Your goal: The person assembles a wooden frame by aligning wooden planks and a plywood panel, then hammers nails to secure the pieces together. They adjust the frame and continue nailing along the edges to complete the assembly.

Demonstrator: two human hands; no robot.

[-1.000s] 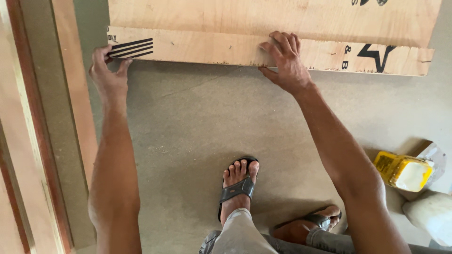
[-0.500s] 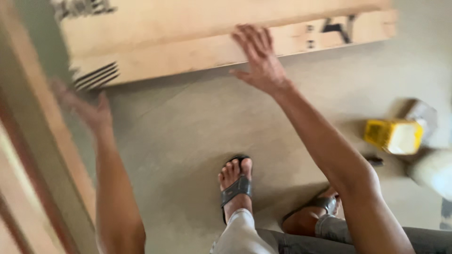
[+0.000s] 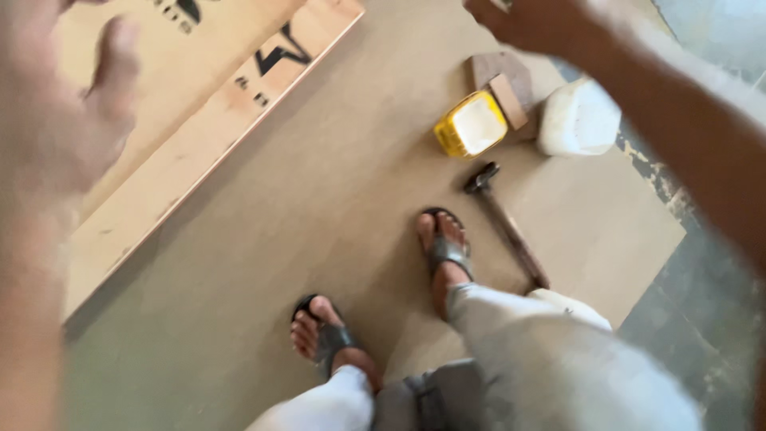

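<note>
While both sandalled feet [image 3: 383, 319] stand on the brown floor sheet [image 3: 335, 199], the left hand [image 3: 56, 120] hangs blurred, fingers spread and empty, over the plywood panel [image 3: 159, 152]; the right hand [image 3: 527, 24], grip unclear, hovers above hammer [image 3: 503, 219] and yellow tub [image 3: 471, 125].

Soft, even daylight fills the scene, bright but without hard glare. Shadows are faint: a thin dark line runs under the edge of the plywood board [image 3: 199, 152], and small soft ones sit beside the hammer [image 3: 504, 223]. Both hands are heavily motion-blurred, the left hand [image 3: 60, 120] a pale smear, the right hand [image 3: 531, 22] streaked. The floor [image 3: 319, 207] at the centre stays fairly sharp.
</note>
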